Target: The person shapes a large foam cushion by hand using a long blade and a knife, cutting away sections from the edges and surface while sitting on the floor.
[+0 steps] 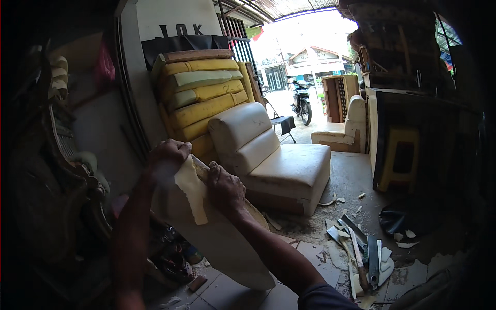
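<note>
A large pale upholstery panel point(232, 253) with a rounded lower end hangs at a slant in front of me, close above the floor tiles. At its top, a cream piece of covering point(192, 188) with a ragged edge is folded over, and rough yellowish backing shows beside it. My left hand point(173, 155) is closed at the upper left of this torn part. Lower and to the right, my right hand point(226, 188) grips the panel's top edge, thumb up. The fingers' undersides are hidden in both hands.
A worn white armless sofa seat point(284, 163) stands just ahead, before stacked yellow foam cushions point(199, 98). Scraps and metal strips point(361, 248) litter the floor at right. A yellow stool point(400, 157) is beyond. Carved wooden furniture frames point(77, 175) stand at left; a motorcycle point(302, 101) is outside.
</note>
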### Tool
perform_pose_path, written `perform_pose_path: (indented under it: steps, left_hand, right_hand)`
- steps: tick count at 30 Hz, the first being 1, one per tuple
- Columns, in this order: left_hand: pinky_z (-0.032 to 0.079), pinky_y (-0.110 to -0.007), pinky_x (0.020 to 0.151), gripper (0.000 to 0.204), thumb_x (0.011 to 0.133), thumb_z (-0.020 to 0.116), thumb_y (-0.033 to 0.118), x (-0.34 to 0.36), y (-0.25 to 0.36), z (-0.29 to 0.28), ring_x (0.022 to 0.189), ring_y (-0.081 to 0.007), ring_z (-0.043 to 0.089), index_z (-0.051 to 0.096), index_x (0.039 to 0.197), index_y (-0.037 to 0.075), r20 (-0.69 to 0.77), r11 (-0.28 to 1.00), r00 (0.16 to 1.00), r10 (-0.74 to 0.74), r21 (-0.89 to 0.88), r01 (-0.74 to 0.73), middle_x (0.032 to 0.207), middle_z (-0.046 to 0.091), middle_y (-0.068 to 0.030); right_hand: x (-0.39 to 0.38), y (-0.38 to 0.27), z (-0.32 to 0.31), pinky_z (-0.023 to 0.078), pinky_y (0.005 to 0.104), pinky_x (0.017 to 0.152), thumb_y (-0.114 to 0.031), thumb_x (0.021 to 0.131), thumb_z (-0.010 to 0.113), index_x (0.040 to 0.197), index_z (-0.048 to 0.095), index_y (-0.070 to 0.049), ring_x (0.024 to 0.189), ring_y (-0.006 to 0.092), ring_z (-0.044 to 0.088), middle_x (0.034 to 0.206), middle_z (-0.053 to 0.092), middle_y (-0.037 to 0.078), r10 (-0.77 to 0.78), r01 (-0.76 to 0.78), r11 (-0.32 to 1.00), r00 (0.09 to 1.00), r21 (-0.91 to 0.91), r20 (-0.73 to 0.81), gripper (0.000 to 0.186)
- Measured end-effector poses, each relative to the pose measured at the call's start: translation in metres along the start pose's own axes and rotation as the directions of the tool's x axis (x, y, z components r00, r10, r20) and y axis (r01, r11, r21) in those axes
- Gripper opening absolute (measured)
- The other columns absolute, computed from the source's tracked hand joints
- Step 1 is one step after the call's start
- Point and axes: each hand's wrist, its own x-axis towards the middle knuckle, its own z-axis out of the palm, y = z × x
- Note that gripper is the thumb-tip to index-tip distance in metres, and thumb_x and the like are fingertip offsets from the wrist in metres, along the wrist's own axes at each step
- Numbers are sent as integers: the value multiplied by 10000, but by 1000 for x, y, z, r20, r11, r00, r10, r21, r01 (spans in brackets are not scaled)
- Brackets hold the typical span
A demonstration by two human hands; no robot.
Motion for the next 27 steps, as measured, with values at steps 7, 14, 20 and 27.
perform_pose_path:
  steps: [7,14,20,27]
  left_hand:
    - [548,-368,783,675,862,746,657,-21,6,-33,792,-178,684,666,1040,11,325,966,914,242,-166,-197,866,704,-98]
    - [537,-356,826,506,936,733,485,-24,21,-41,879,-173,674,648,1087,9,325,969,921,216,-186,-162,923,697,-118]
    - [498,-393,944,502,969,666,449,-33,33,-37,1023,-247,662,615,1213,13,230,997,970,78,-47,-69,1028,689,-192]
    - [456,-345,982,659,880,800,378,-43,22,-57,1060,-214,553,447,1343,69,380,979,918,109,-203,-33,1110,571,-115]
  right_hand:
    - [-9,0,-8,509,595,906,-473,1088,301,1163,700,-138,990,458,698,1019,743,220,-58,59,998,998,-24,16,526]
    - [-13,2,-20,493,617,883,-476,1078,335,1068,720,-129,970,489,677,966,722,249,-77,77,995,997,65,-6,518]
    - [-17,6,-26,506,599,870,-471,1078,347,1094,717,-129,955,475,685,949,728,237,-111,110,992,994,68,9,504]
    - [-35,0,-25,535,573,818,-448,1085,337,1086,688,-113,920,435,708,942,741,205,-170,169,985,985,45,8,485]
